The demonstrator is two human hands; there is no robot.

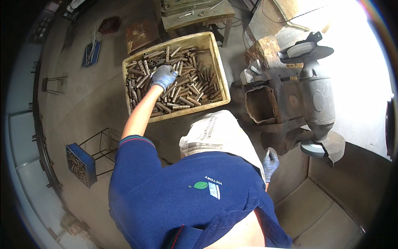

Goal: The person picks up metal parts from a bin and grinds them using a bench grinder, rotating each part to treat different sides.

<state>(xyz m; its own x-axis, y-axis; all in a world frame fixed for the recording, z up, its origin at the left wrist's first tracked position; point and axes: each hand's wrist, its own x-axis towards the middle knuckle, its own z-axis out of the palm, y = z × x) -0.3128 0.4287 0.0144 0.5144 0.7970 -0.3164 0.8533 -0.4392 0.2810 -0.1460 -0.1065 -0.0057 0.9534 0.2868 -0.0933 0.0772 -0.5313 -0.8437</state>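
My left hand [164, 77], in a grey-blue knit glove, reaches into a yellowish plastic crate [219, 70] heaped with short metal tubes [191, 88]. Its fingers curl down among the tubes, and what lies under them is hidden. Many tubes are brownish, and some have holes along the side. Low at my right side, beside the apron [213, 133], is my right hand [270, 164], gloved alike. Its fingers are pressed together; whatever they may hold is too small to make out. A bench grinder [318, 97] with a wheel at each end stands to the right of that hand.
A dark metal stand [286, 99] with a square opening adjoins the grinder. Behind the crate is a worn table [199, 20] with tools on it. To the left stand a blue tray of small parts [81, 165] on a wire frame and another blue tray [91, 53].
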